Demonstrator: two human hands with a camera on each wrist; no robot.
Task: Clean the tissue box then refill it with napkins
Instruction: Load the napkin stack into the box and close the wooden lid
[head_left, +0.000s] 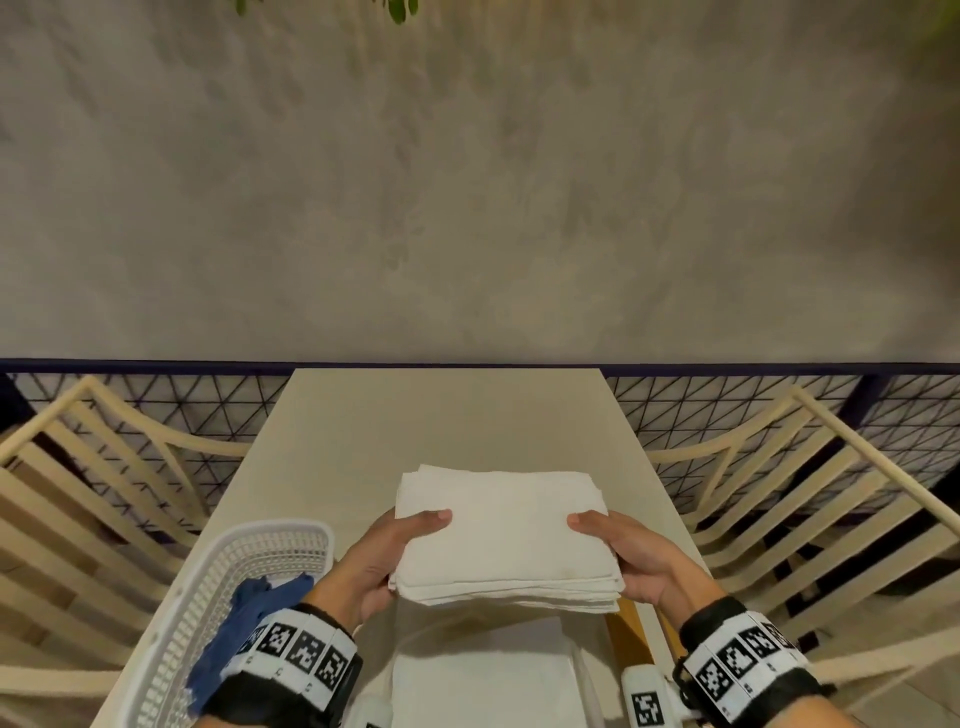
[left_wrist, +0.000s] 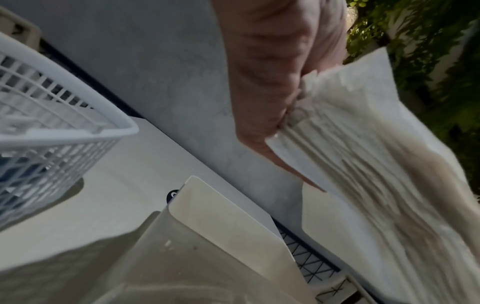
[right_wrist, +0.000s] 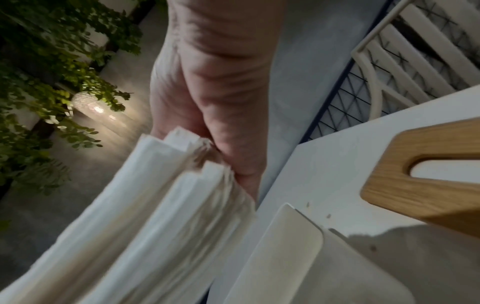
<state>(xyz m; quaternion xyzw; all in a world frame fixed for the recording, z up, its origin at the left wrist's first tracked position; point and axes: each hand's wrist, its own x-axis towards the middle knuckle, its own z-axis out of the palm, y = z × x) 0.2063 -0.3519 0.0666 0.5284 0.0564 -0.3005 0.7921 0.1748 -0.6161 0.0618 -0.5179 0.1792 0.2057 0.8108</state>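
Two hands grip napkins (head_left: 506, 530), beige table (head_left: 363, 431)

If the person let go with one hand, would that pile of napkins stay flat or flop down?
Probably flop. The napkin stack is many thin loose sheets, with layered edges showing in the wrist views, so the free side would likely sag or fan. The left hand and right hand grip opposite sides, which suggests it needs support. It likely weighs little.

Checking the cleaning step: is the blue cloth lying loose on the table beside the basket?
No, the blue cloth sits inside the white basket, left of the napkin stack held by both hands.
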